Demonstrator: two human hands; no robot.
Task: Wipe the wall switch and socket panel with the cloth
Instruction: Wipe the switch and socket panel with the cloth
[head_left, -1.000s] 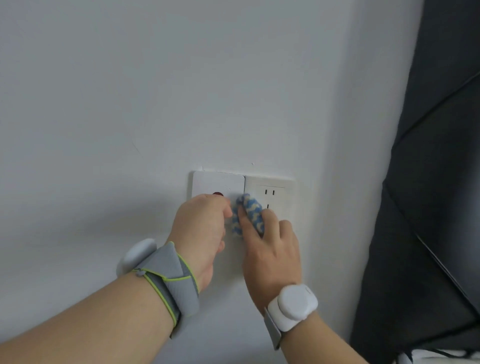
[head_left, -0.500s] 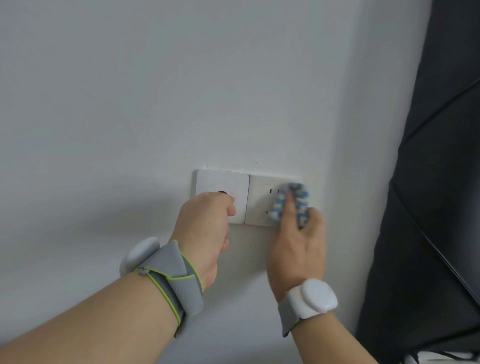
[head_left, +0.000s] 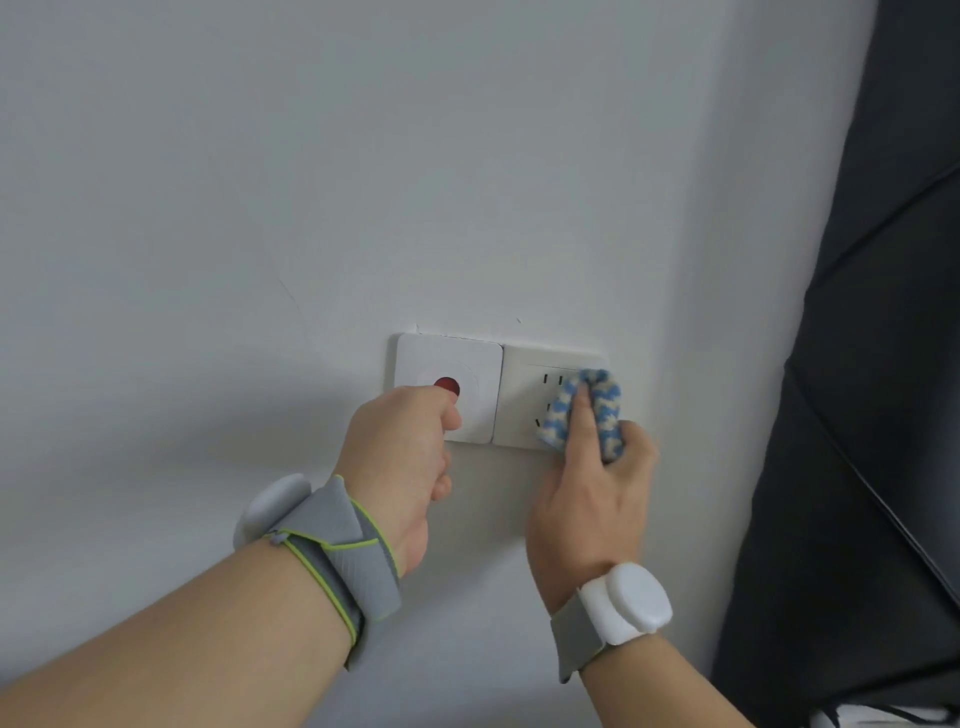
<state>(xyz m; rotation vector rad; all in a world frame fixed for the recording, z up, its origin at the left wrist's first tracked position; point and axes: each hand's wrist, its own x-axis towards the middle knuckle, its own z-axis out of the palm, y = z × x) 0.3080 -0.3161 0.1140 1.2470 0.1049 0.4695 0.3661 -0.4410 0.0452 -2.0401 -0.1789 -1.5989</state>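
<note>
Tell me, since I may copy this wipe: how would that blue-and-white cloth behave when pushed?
The cloth is bunched around the right hand's finger, so it is likely soft and floppy. Its nubby weave probably drags rather than slips on the socket panel.

An ordinary indoor room, likely a home or office; which one cannot be told. A plain white painted wall (head_left: 363, 182) carries 2 flush white plates side by side: a switch (head_left: 467, 364) with a red dot and a socket panel (head_left: 524, 400). Dark fabric (head_left: 872, 415) hangs at the right edge.
</note>
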